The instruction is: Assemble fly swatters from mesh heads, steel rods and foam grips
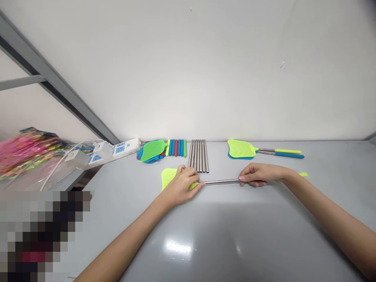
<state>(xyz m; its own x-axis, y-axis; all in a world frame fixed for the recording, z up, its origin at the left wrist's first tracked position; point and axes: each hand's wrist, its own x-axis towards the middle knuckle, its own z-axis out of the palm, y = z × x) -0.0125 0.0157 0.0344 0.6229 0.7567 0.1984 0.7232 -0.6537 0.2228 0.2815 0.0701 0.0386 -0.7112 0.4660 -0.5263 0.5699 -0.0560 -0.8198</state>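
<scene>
A fly swatter with a perforated yellow-green head (pixel 168 178) and a metal rod lies level between my two hands, low over the table. My left hand (pixel 184 183) is closed around the neck where the head meets the rod, covering part of the head. On the right, the fingers of my right hand (pixel 254 175) pinch the metal rod (pixel 222 181). A yellow-green handle end (pixel 303 174) shows beyond my right wrist, in line with the rod; the stretch between is hidden.
Behind my hands lie several metal rods (pixel 202 156), coloured handles (pixel 176 148) and a pile of swatter heads (pixel 152 150). Two assembled swatters (pixel 242 149) lie at the back right. A power strip (pixel 126 147) and plastic-wrapped items (pixel 26 150) are at left. A wall closes the back.
</scene>
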